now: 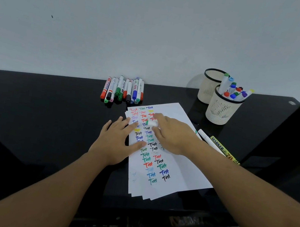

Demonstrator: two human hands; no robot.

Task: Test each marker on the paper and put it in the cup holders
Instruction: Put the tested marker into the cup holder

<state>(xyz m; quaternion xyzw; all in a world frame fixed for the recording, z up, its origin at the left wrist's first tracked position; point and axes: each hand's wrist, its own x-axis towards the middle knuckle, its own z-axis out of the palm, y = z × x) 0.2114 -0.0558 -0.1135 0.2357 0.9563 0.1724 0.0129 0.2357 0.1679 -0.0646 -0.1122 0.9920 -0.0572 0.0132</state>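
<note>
Left hand (119, 142) flat on black table (46, 116)

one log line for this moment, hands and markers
left hand: flat on paper | right hand: holds green marker over paper | front cup: holds markers | pile: waiting

Glossy black surface (46, 116) against a pale wall.
On it lie a fanned stack of paper (174, 176), a row of markers (122, 90), two cup holders (219, 112), a white marker (209, 140) and a yellow marker box (224, 149).
</note>
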